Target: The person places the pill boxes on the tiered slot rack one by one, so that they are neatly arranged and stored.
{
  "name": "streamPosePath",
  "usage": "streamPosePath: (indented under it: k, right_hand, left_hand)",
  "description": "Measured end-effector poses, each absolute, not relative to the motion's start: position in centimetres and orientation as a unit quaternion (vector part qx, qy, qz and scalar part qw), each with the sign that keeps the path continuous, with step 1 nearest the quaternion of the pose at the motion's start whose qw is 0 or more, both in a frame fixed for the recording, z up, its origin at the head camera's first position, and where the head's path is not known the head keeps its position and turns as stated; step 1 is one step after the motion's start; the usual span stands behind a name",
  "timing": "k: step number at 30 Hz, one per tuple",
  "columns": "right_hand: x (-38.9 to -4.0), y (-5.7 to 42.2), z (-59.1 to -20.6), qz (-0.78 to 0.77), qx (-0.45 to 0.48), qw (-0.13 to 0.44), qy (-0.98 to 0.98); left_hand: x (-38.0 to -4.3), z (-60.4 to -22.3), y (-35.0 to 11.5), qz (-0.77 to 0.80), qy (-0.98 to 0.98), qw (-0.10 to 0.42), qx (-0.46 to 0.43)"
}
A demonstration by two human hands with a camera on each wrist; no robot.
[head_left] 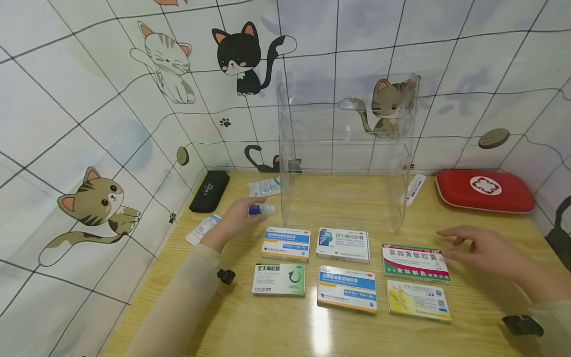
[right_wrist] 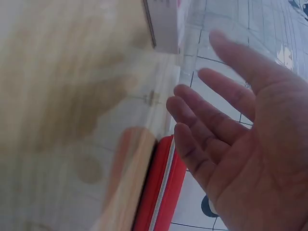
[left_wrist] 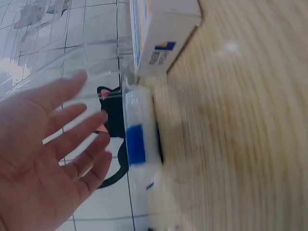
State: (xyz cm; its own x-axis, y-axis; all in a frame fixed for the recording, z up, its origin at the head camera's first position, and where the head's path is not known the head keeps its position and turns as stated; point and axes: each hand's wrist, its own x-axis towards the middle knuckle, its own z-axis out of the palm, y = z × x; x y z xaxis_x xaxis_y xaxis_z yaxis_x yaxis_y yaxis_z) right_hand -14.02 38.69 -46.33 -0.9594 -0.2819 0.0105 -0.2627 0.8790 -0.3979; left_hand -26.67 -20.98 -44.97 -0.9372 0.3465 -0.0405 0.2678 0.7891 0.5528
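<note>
My left hand (head_left: 238,218) reaches over the left of the table, fingers relaxed and holding nothing. Beside its fingertips lies a small whitish roll in clear wrapping with a blue band (left_wrist: 136,144); the left wrist view shows a gap between them. A blue-and-white medicine box (head_left: 285,244) sits nearest that hand on its right. My right hand (head_left: 484,253), fingers loosely bent and holding nothing, hovers by the right end of a pink-and-green capsule box (head_left: 416,263). A yellow-and-white box (head_left: 418,301) lies in front of that one. Whether the right fingertips touch the capsule box, I cannot tell.
Behind the boxes stands a clear acrylic tiered rack (head_left: 343,198). More boxes lie mid-table: a green one (head_left: 279,279), a white one (head_left: 343,244), another blue-and-white one (head_left: 347,289). A red zip case (head_left: 486,191) is back right; a black case (head_left: 209,191) back left.
</note>
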Motion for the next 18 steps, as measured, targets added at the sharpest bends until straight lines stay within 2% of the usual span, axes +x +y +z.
streamPosePath:
  k: [7, 18]
  right_hand:
    - [-12.4, 38.5, -47.3, -0.239, -0.141, 0.043, 0.960]
    - [-11.8, 38.5, -48.1, -0.246, -0.136, 0.060, 0.958]
  left_hand:
    - [-27.8, -45.1, -19.0, 0.352, 0.904, 0.110, 0.217]
    - [-28.8, -45.4, -17.2, 0.386, 0.896, 0.109, 0.189]
